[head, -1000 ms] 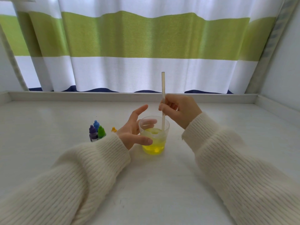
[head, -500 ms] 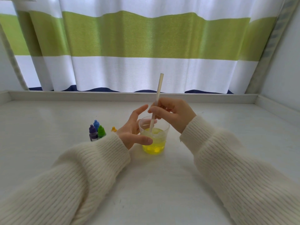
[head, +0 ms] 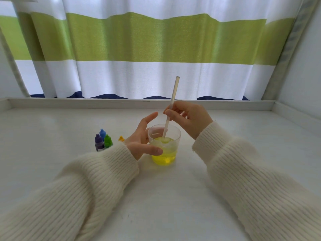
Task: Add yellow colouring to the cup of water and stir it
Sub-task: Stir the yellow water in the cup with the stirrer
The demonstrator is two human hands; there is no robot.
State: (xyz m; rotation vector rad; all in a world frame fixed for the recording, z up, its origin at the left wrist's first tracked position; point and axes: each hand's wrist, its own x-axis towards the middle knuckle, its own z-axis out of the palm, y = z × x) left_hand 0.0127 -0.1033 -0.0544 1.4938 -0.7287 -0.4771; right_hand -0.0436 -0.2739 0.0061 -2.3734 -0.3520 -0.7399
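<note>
Closest to me I see two fat sleeves [head: 90, 185] made of cream wool, soft and fuzzy, with ribs running across them. They lie over a white table [head: 165, 206] that looks flat and a little dull, with a few tiny dark specks near the front.

A bit further out is the cup [head: 164, 145]. It is clear plastic, round, wider at the top than at the bottom, and it stands upright in the middle of the table. The water in it is bright yellow and fills about the lower half.

My left hand [head: 140, 141] holds the cup from the left side. The thumb lies across the front wall and some fingers curl round the back; I can see them through the plastic. The first finger sticks up, off the cup.

My right hand [head: 188, 118] is above and to the right of the cup. Its fingers pinch a stick [head: 171, 108] near the middle. The stick is thin, straight and milky white. It leans a little to the right at the top, and its bottom end sits in the yellow water.

Left of the cup, partly behind my left sleeve, stand small dropper bottles with pointed caps: a purple one [head: 99, 142], a green one [head: 108, 141] and a blue one [head: 102, 132]. A little yellow cap [head: 121, 138] peeks out beside my left hand. Any labels are too small to read.

At the back runs a low white ledge [head: 69, 103]. Above it hangs a curtain [head: 156, 49] in soft folds, with wide white and green bands and a dark blue wavy edge at the bottom.
</note>
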